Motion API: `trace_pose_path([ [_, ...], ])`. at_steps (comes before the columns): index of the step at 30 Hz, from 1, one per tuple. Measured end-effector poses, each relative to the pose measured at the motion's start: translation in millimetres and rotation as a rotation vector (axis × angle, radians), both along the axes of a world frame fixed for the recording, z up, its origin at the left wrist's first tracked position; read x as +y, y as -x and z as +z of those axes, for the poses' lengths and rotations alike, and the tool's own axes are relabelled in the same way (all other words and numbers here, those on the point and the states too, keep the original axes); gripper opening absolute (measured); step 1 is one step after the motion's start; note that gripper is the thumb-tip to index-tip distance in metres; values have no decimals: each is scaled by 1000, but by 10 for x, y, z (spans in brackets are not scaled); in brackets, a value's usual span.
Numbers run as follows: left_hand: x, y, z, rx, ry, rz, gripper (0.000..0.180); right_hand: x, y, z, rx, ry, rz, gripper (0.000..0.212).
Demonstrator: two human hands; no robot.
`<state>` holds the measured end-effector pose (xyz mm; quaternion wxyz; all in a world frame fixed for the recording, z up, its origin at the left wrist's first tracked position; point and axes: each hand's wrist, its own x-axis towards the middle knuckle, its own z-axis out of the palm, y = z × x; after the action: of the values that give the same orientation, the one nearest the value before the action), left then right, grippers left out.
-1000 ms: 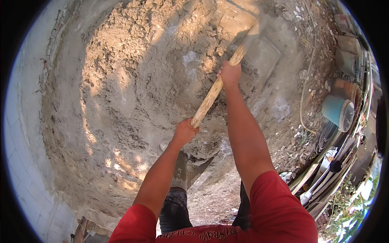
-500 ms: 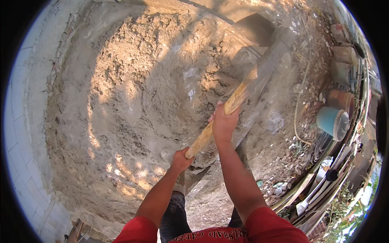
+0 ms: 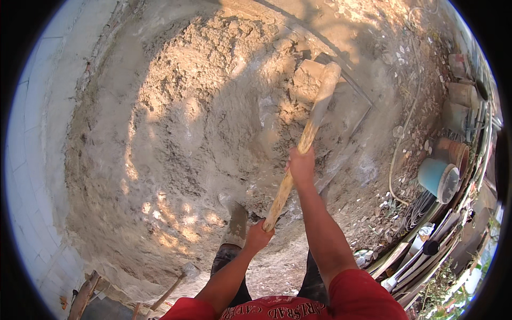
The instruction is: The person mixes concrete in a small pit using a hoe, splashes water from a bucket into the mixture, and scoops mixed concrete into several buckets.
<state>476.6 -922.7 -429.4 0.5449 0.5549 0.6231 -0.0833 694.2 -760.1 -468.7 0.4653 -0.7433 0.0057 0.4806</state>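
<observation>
Both of my hands are wrapped around the wooden handle of a hoe [image 3: 316, 114]. My left hand [image 3: 258, 237] grips its near end, close to my left leg. Further up the shaft, my right hand [image 3: 302, 165] is closed around it. The handle slants away to the upper right. Its far end is coated in grey mud, and the blade, partly hidden, is down at the far right side of a wide bed of wet grey-brown mortar or mud [image 3: 197, 69]. Lumps are heaped at the far side of that bed, partly in sunlight.
Pale tiles or blocks [image 3: 26, 154] border the left. At right a turquoise bucket [image 3: 434, 176] lies tipped near other buckets, coiled hose and long poles. A thin hose [image 3: 397, 154] crosses the rubble. Another long-handled tool [image 3: 170, 290] lies near my left leg.
The hoe's blade has come down from raised at the upper right onto the mortar's far right edge. Both hands have shifted slightly, the left one nearer and to the right.
</observation>
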Motion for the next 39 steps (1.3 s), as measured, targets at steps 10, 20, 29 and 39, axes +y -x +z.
trace_pose_path([
  [10, 1027, -298, -271, -99, -109, 85, 37, 953, -149, 591, -190, -181, -35, 33],
  [20, 1023, -480, -399, -20, 80, 176, 38, 1137, -406, -823, -63, -57, 136, 26],
  [29, -755, -235, 506, -77, 135, -56, 35, -881, -298, 671, -135, 65, -43, 24],
  [39, 1957, -800, 316, 33, 195, -443, 35, 308, -1312, -602, 86, 37, -467, 12],
])
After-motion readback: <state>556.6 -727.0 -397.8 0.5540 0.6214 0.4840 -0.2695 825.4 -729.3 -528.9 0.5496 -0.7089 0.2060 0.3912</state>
